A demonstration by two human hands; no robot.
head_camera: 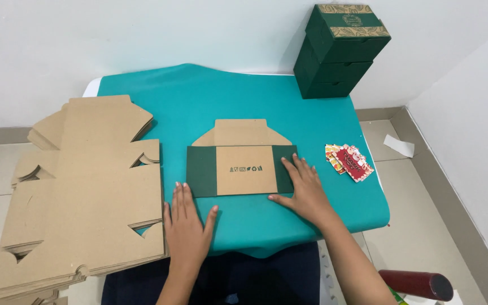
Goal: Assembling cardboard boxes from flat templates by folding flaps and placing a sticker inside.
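Cardboard, flat and light, the partly folded box blank [242, 165] lies mid-tabletop [199, 101] on teal cloth; likely stiff along its creases, best taken by the green side flaps. Right hand [306, 191] rests flat, fingers spread, on the right flap, grasping nothing; left hand [188, 225] lies flat and empty just below its left corner.

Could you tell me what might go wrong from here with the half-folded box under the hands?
The right hand presses only one green flap of the half-folded box, so the other flap might spring open. The left hand sits beside the stack of flat blanks, which overhangs the table and could slide if nudged.
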